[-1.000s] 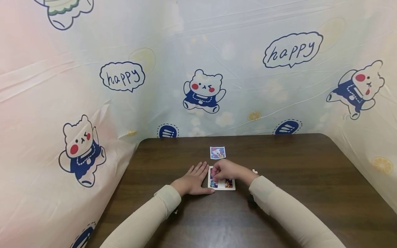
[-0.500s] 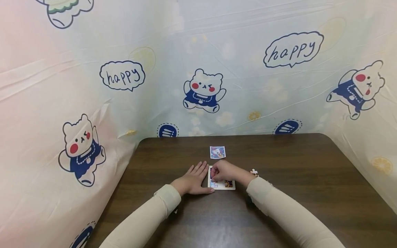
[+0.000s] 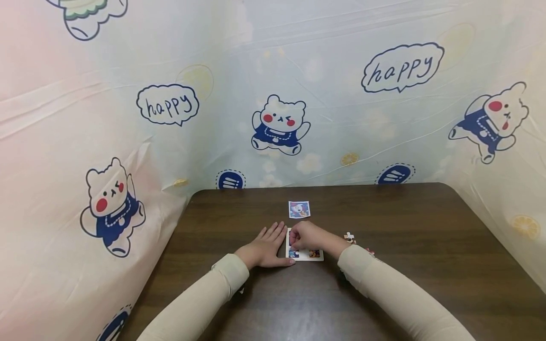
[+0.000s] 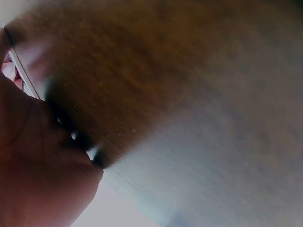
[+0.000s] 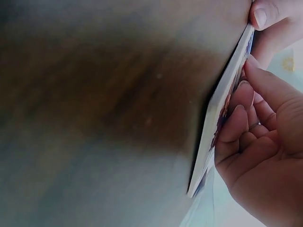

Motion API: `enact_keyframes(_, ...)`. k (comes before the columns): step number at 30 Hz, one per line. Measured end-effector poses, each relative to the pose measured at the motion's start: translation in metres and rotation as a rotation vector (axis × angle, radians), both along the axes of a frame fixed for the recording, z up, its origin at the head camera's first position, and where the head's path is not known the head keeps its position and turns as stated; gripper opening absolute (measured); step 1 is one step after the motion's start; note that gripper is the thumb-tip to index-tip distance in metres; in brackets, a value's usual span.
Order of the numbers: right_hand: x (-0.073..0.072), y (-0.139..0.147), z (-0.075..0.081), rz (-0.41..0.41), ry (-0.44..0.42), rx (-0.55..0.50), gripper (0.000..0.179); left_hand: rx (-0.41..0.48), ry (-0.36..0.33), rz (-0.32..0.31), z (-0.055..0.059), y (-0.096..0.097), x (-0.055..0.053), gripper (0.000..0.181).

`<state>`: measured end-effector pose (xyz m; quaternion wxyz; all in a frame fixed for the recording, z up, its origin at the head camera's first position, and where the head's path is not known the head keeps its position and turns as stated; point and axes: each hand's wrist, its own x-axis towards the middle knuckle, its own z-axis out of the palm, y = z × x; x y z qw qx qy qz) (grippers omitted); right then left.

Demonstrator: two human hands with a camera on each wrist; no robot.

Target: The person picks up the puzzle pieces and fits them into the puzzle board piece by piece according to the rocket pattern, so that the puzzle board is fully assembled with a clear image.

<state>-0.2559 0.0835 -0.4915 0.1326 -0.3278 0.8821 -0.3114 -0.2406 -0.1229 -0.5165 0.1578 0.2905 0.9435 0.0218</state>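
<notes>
A small square jigsaw puzzle board (image 3: 304, 259) with a white frame lies flat on the dark table, its picture partly filled in. My left hand (image 3: 264, 249) lies flat to its left with fingers spread, the thumb resting on the frame's near left corner. Over the board's left part, my right hand (image 3: 310, 235) has its fingers curled down, thumb and fingertips right at a blue puzzle piece (image 3: 293, 254). The right wrist view shows the thumb (image 5: 262, 78) and curled fingers at the board's surface, hiding most of the piece. In the left wrist view my palm (image 4: 38, 161) fills the lower left.
A picture card (image 3: 299, 210) lies just beyond the board. Loose puzzle pieces (image 3: 350, 237) lie to the right near my wrist, and a reddish one (image 3: 369, 251) shows partly behind the sleeve. Printed cloth (image 3: 332, 109) hangs around the brown table (image 3: 405, 213).
My right hand has shifted slightly at the board's left part, uncovering more of the loose pieces by its wrist. The blue piece's look under the fingertips has changed. My left hand stays put.
</notes>
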Motion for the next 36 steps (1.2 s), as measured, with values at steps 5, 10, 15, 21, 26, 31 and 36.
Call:
enact_keyframes(5, 0.000, 0.002, 0.001, 0.008, -0.021, -0.030, 0.016, 0.004, -0.016, 0.002, 0.005, 0.000, 0.003, 0.116)
enact_keyframes(10, -0.002, 0.013, 0.010, 0.023, -0.116, -0.118, 0.008, -0.024, 0.004, -0.004, 0.017, 0.003, 0.009, 0.114)
enact_keyframes(15, -0.005, 0.031, 0.022, 0.024, -0.184, -0.159, 0.007, -0.001, -0.005, 0.005, 0.011, 0.002, 0.007, 0.116)
enact_keyframes(21, -0.004, 0.055, 0.033, -0.019, -0.213, -0.163, 0.006, 0.003, 0.002, 0.015, 0.007, 0.001, 0.004, 0.118)
enact_keyframes(26, -0.001, 0.076, 0.039, -0.067, -0.228, -0.144, 0.007, -0.006, -0.012, 0.015, 0.016, 0.003, 0.010, 0.117)
enact_keyframes(31, 0.005, 0.098, 0.045, -0.088, -0.225, -0.129, 0.012, -0.014, 0.000, 0.005, 0.016, 0.003, 0.010, 0.117)
enact_keyframes(36, 0.011, 0.119, 0.044, -0.088, -0.192, -0.116, 0.011, 0.026, -0.011, 0.011, 0.010, 0.002, 0.008, 0.118)
